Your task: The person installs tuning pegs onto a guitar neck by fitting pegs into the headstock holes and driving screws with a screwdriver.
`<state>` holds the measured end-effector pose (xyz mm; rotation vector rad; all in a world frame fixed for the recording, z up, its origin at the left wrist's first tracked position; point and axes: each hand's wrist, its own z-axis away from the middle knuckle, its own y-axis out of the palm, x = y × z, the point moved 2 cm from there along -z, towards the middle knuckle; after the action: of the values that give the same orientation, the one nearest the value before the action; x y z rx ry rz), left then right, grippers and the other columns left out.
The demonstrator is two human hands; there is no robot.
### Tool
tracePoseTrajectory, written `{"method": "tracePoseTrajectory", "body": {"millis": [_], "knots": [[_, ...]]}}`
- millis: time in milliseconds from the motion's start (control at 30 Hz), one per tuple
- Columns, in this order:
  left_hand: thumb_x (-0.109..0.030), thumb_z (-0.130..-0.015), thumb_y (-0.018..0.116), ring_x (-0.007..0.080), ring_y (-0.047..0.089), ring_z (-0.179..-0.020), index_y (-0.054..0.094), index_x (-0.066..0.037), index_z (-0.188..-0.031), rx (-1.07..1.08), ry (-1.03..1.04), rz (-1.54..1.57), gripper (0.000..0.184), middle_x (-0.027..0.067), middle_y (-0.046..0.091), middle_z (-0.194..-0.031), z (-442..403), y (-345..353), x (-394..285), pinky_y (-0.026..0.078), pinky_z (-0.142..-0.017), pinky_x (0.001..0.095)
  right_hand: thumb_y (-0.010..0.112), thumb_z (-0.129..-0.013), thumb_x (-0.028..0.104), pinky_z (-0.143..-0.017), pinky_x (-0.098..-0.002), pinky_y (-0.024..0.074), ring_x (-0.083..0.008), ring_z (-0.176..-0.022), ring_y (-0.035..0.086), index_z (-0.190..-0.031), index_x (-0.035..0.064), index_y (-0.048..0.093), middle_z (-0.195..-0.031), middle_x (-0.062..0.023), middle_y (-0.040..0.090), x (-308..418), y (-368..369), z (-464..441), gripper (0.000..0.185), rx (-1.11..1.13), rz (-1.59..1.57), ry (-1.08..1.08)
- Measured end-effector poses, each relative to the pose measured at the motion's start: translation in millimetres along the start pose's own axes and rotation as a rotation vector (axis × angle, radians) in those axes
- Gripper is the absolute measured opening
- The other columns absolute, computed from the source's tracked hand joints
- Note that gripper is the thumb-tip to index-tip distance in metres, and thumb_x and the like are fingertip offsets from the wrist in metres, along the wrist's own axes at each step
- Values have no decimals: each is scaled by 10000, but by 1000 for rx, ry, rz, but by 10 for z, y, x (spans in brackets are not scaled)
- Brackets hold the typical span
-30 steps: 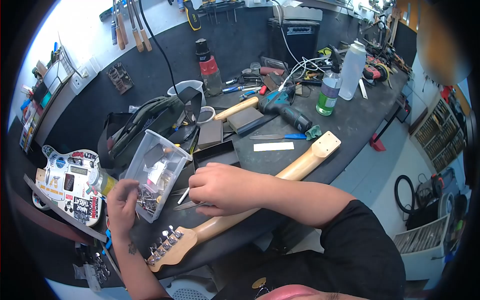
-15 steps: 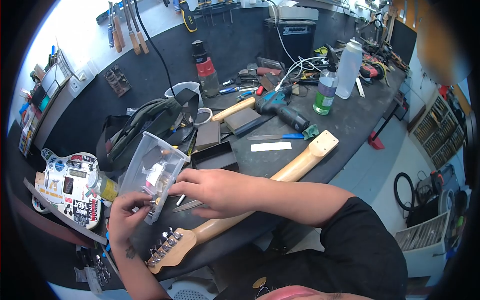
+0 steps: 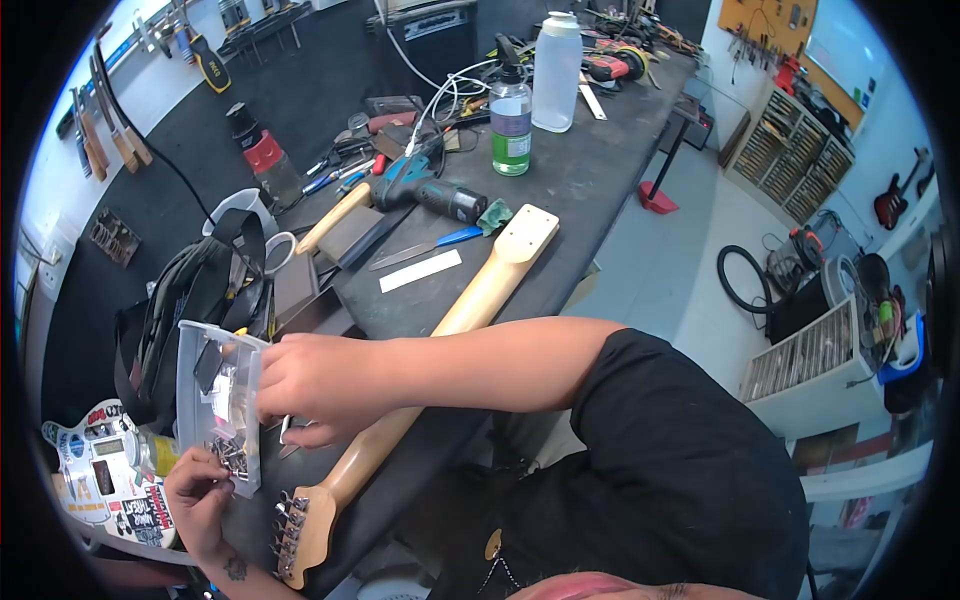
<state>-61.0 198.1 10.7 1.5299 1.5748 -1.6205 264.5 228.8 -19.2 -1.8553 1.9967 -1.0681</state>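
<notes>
left hand (image 3: pixel 198 487) and right hand (image 3: pixel 315 385) at clear bin (image 3: pixel 251 440)

left hand: finger-to-thumb spacing narrow, beside the near end of the clear bin and its small metal parts (image 3: pixel 232 458); grip cannot be told. right hand: fingers curled at the bin's right rim; grip cannot be told. guitar neck (image 3: pixel 465 310): on bench (image 3: pixel 590 165), crossed by right forearm (image 3: pixel 480 365). beyond: white strip (image 3: pixel 420 271), knife (image 3: pixel 459 237), drill (image 3: pixel 450 200).

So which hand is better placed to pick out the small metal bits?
Probably the left hand: its fingertips are right by the metal bits. The right hand is farther up, at the bin's right side.
</notes>
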Motion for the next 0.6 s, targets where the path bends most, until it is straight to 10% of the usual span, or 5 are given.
{"method": "tracePoseTrajectory", "body": {"millis": [600], "knots": [[103,-903,558,147,623,-854,674,52,-1009,-78,-108,67,165,86,664,-976,-3,22,-8,495,-799,288,808,-898,227,-896,-491,566,-358,-987,712,-1003,62,741,-970,-120,729,17,-19,19,207,231,55,55]]}}
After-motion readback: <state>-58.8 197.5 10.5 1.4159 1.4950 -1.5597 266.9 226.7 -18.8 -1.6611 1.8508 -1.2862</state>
